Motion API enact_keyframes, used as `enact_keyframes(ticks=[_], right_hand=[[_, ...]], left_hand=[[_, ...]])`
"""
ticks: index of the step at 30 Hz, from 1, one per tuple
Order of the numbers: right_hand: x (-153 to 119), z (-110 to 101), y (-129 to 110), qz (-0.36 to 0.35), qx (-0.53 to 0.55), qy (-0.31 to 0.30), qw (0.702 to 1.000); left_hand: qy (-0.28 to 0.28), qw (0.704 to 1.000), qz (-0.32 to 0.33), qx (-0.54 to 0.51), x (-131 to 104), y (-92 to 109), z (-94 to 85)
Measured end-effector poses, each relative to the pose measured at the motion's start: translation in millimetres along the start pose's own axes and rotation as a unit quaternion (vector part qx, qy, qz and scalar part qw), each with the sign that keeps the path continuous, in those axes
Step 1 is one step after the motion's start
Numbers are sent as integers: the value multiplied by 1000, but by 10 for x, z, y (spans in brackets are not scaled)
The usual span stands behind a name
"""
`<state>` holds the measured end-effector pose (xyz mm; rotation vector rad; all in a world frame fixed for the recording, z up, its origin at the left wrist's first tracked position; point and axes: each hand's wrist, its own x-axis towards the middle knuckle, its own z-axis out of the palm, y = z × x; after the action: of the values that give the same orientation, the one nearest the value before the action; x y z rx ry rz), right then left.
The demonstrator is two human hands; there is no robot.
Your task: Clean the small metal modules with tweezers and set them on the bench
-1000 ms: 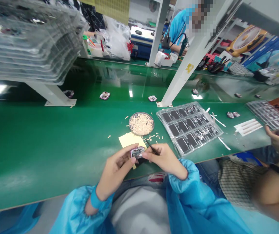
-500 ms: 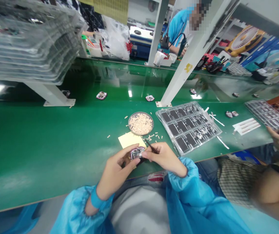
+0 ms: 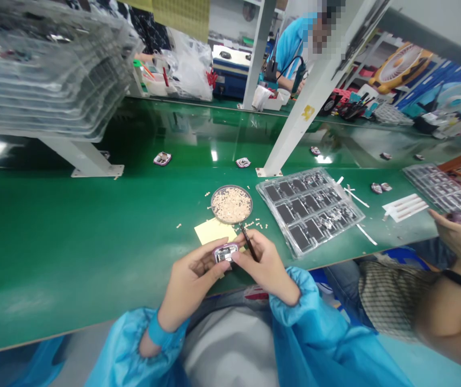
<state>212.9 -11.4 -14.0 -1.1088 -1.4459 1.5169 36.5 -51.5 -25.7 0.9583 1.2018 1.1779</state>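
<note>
Two bare hands meet close to the near edge of a green tabletop, holding up a small purple-rimmed device, its inner parts showing. The left hand pinches its left side between thumb and fingers; the right hand has its thumb at the right end, and a dark slim tool (tweezers, by the look of it) gripped in the same fingers, tip pointing away. That double duty worries me: the thumb could press too hard on exposed parts, or the tool could slip loose. Just beyond lies yellow paper, then a round dish full of tiny pale pieces, with loose bits scattered beside it; a careless knuckle might tip the dish. To the right, a clear compartment tray sits near enough to be jogged. Farther back, similar purple-rimmed units lie well apart.
</note>
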Motion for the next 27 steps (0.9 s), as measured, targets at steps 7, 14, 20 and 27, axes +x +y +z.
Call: enact_keyframes(ticks=[7, 14, 20, 27], right_hand=[[5, 43, 1, 16, 36, 5, 999], [6, 86, 3, 29, 56, 21, 998], [15, 123, 77, 41, 107, 20, 993], [85, 95, 28, -22, -21, 62, 998]], left_hand=[[-6, 1000, 2, -30, -13, 42, 18], [0, 1000, 3, -23, -34, -4, 32], [-1, 997, 75, -8, -51, 25, 94], [27, 984, 89, 152, -74, -42, 115]])
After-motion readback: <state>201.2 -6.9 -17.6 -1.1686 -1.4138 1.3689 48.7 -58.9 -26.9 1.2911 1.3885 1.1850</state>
